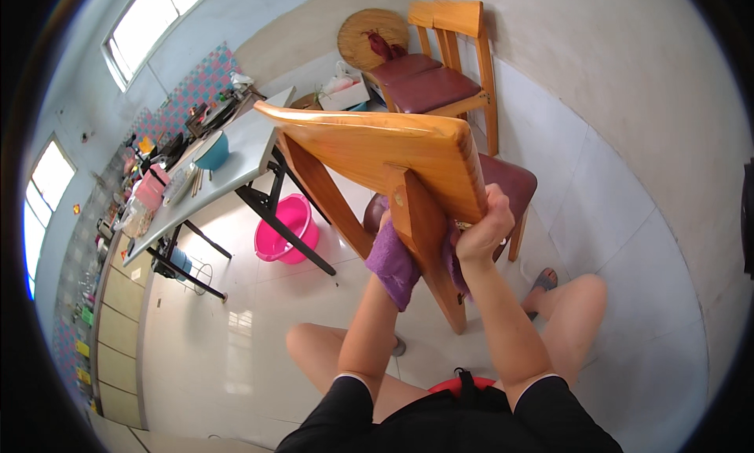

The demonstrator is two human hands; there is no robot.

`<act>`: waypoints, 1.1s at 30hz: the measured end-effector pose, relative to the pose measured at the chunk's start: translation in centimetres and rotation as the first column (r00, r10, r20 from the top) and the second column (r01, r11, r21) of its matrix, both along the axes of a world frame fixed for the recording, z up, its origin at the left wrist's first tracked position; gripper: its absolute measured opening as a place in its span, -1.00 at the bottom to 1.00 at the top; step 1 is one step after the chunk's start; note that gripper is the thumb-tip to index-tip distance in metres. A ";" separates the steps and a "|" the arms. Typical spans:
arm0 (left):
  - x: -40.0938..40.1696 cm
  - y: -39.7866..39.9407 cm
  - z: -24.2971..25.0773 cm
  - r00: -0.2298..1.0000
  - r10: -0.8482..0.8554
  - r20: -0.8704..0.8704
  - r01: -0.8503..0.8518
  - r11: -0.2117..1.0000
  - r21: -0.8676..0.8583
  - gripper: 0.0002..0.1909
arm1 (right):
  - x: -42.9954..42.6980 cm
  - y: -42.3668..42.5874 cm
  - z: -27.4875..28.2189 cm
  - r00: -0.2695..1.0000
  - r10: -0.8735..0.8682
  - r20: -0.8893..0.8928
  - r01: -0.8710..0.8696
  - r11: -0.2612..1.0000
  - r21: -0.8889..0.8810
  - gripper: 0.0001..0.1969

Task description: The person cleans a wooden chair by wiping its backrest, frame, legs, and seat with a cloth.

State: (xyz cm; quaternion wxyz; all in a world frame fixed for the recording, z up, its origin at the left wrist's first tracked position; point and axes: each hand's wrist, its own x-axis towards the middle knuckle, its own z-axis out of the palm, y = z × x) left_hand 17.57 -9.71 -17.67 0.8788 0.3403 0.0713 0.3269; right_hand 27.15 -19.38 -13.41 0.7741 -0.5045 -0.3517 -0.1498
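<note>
A wooden chair with a dark red seat stands close in front of me, its back towards me. A purple cloth is wrapped round one upright of the backrest, showing on both sides of it. My left hand is at the left of that upright with the cloth over it; its fingers are mostly hidden behind the wood and cloth. My right hand has its fingers curled at the right end of the top rail, with part of the cloth beside the palm.
A folding table at the left bears a blue bowl, chopsticks and a pink container. Under it lies a pink basin. Another wooden chair stands by the wall, near a round woven mat and a white box.
</note>
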 end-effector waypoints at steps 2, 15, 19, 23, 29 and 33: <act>0.5 0.2 -2.6 0.999 -0.027 -0.028 0.030 0.995 0.095 -0.56 | 0.8 0.3 -4.6 0.961 0.127 -0.244 -0.149 0.986 -0.073 -0.54; 0.1 -2.5 -11.8 0.877 0.475 -0.074 -0.175 0.459 0.871 -0.61 | 1.2 -4.0 -14.4 0.719 0.331 -0.612 -0.492 0.864 -0.110 -0.51; -0.1 -4.0 -12.7 0.800 0.600 -0.003 -0.202 0.274 0.940 -0.62 | -1.1 -6.2 -20.0 0.732 0.220 -0.645 -0.391 0.911 -0.133 -0.56; -1.8 -5.9 -13.9 0.612 0.788 0.065 -0.227 0.096 0.969 -0.64 | -4.5 -7.6 -19.0 0.837 0.066 -0.543 -0.278 0.906 -0.318 -0.76; -4.2 -11.4 -8.1 0.449 0.754 -0.480 -0.635 0.647 0.421 -0.67 | -10.0 -9.2 -10.5 0.993 0.118 0.014 -0.109 0.951 -0.291 -0.81; -4.6 -12.0 -3.6 0.386 0.850 -0.359 -0.440 0.512 0.738 -0.77 | -10.0 -10.1 -11.1 0.915 0.366 -0.170 -0.401 0.872 -0.280 -0.77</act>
